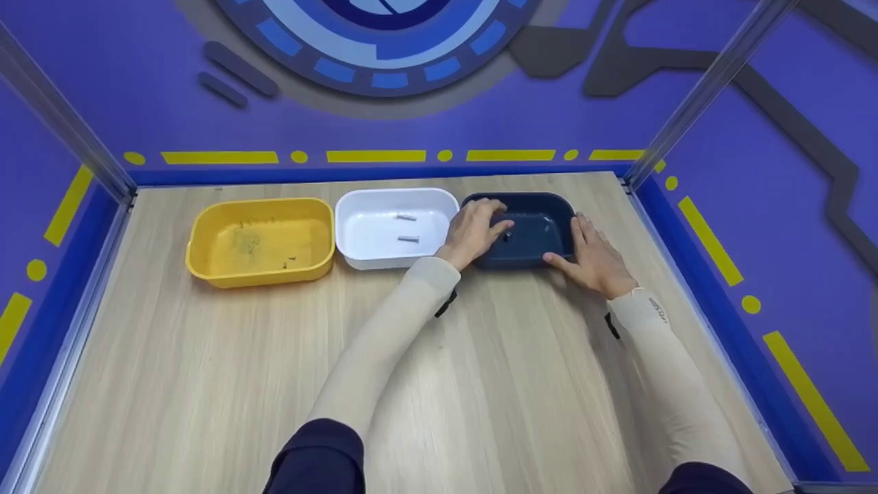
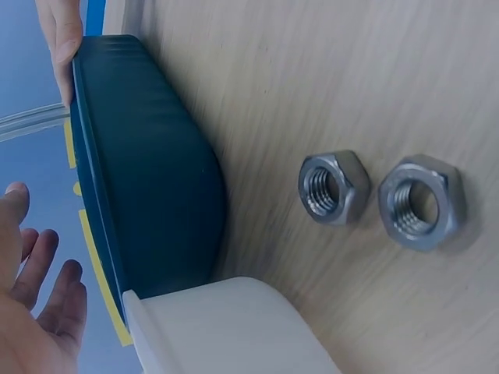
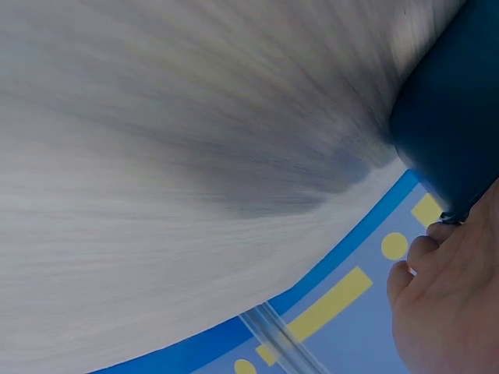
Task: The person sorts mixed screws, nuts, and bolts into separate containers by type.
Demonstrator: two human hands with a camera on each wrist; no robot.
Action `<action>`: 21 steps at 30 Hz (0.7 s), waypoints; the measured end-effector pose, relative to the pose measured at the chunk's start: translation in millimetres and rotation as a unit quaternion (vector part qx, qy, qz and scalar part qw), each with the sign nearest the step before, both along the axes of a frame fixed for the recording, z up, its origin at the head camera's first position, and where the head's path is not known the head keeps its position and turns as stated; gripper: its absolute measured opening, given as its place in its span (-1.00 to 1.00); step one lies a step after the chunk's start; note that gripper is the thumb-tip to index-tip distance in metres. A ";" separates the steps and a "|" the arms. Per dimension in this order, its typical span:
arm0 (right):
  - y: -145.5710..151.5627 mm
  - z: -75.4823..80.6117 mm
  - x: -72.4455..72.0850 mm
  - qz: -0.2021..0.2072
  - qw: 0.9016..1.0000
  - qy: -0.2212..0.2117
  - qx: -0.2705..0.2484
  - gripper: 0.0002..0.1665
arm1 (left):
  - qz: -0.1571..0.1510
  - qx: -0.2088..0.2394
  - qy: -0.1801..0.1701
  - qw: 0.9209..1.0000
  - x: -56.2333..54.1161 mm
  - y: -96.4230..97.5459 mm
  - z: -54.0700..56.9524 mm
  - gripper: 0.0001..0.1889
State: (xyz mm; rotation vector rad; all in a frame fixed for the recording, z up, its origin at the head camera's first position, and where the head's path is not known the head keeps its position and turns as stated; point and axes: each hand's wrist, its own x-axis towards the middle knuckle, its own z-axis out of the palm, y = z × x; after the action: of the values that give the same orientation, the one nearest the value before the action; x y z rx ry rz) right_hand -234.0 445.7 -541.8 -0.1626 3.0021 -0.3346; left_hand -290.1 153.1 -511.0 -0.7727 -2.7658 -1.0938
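Observation:
In the head view my left hand [image 1: 472, 232] hovers above the left part of the dark blue bin [image 1: 525, 263]. Its fingers are loosely bent and spread, with nothing between them in the left wrist view. My right hand [image 1: 595, 262] rests against the right end of this bin, straight fingers along the side and thumb at the front rim. A small metal piece [image 1: 507, 237], too small to identify, lies inside the bin. Two steel hex nuts, a nearer one [image 2: 451, 204] and another [image 2: 355, 185], lie on the table in the left wrist view.
A white bin [image 1: 377, 263] with two short silver rods [image 1: 408, 239] stands against the dark bin's left. Farther left is a yellow bin [image 1: 274, 278] holding small dark bits. Purple panels [image 1: 226, 130] enclose the wooden table [image 1: 226, 384] at the back and sides.

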 end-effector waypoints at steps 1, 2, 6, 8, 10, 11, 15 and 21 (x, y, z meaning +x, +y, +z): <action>-0.3 0.3 -0.5 0.001 1.000 -0.001 0.001 0.40 | -0.001 0.000 0.001 1.000 0.3 -0.8 0.9 -0.59; -0.5 0.6 -0.9 0.002 1.000 -0.001 0.001 0.40 | -0.002 -0.002 0.002 1.000 0.6 -1.6 1.8 -0.60; -1.3 2.3 -2.6 0.007 1.000 -0.002 0.003 0.40 | -0.008 -0.007 0.004 1.000 2.4 -4.7 5.9 -0.58; -1.4 3.1 -3.3 0.007 1.000 0.000 0.005 0.40 | -0.011 -0.009 0.005 1.000 3.5 -6.6 7.7 -0.57; -1.3 3.4 -3.9 0.008 1.000 -0.001 0.006 0.40 | -0.014 -0.010 0.006 1.000 5.1 -9.2 9.2 -0.57; -1.2 3.3 -4.1 0.008 1.000 0.000 0.006 0.40 | -0.016 -0.008 0.006 1.000 6.0 -10.7 9.6 -0.56; -0.9 2.0 -3.8 0.012 1.000 0.001 0.008 0.39 | -0.023 -0.006 0.005 1.000 10.5 -17.5 9.7 -0.55; 1.8 -1.1 -1.2 0.013 1.000 0.005 -0.001 0.40 | -0.032 0.004 -0.008 0.999 21.6 -27.8 4.8 -0.51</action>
State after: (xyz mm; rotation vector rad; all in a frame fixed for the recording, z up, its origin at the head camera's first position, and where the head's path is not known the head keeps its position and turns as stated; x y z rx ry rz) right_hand -235.2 447.5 -542.9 -0.2028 3.0072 -0.3348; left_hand -268.5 125.2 -506.2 -0.8609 -2.7664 -1.1274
